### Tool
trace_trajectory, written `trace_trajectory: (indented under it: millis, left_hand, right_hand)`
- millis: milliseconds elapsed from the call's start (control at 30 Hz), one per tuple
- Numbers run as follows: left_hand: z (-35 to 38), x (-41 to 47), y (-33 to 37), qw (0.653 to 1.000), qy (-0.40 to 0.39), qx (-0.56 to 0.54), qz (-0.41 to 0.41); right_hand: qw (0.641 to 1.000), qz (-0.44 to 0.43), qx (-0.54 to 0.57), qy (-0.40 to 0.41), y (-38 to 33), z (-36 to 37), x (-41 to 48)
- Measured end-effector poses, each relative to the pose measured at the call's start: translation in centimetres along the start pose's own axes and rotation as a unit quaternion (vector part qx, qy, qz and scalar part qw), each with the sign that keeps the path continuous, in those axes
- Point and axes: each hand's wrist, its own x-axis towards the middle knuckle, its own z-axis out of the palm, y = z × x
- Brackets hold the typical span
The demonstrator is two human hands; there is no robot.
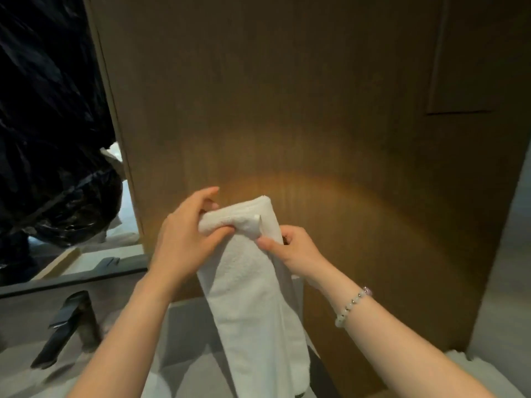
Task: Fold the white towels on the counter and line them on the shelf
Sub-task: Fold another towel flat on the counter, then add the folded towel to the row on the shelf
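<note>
A long white towel (253, 297) hangs lengthwise in the air in front of a brown wooden panel, its top end folded over. My left hand (184, 237) grips the folded top from the left, thumb in front and fingers behind. My right hand (293, 251) pinches the towel's right edge just below the fold, next to a small white label. The towel's lower end drops out of view at the bottom. Another white towel (471, 369) lies at the lower right, partly hidden by my right forearm.
A dark faucet (69, 326) stands on the grey counter (184, 328) at the lower left. A mirror (57, 139) on the left reflects black plastic bags. The wooden panel (316, 110) fills the middle. A pale wall (500, 282) is at the right.
</note>
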Motion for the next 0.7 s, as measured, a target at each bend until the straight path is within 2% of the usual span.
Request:
trace_trajectory:
  millis: [100, 200, 300, 467, 600, 700]
  left_hand:
    - [2.3, 1.3, 2.2, 0.98, 0.085, -0.172, -0.058]
    - [4.9, 2.2, 4.0, 0.948, 0.074, -0.309, -0.025]
    - [7.4, 3.4, 6.7, 0.939, 0.068, -0.335, 0.027]
    - [9.6, 6.4, 12.4, 0.912, 0.13, -0.371, 0.116]
    - [8.4, 8.8, 18.4, 0.899, 0.119, -0.365, 0.21]
    - [7.4, 10.3, 22.8, 0.885, 0.098, -0.384, 0.245]
  right_hand:
    - [0.994, -0.014, 0.041, 0.096, -2.2, -3.1, -0.5]
    - [0.981, -0.029, 0.089, 0.169, -5.1, -6.8, -0.5]
    - [0.971, -0.057, 0.118, 0.2, -8.7, -10.6, -0.9]
    - [0.957, -0.127, 0.094, 0.241, -14.2, -16.1, -3.5]
    - [0.942, -0.177, 0.074, 0.277, -18.6, -20.4, -6.1]
    - [0.926, -0.216, 0.076, 0.301, -21.3, -23.7, -7.4]
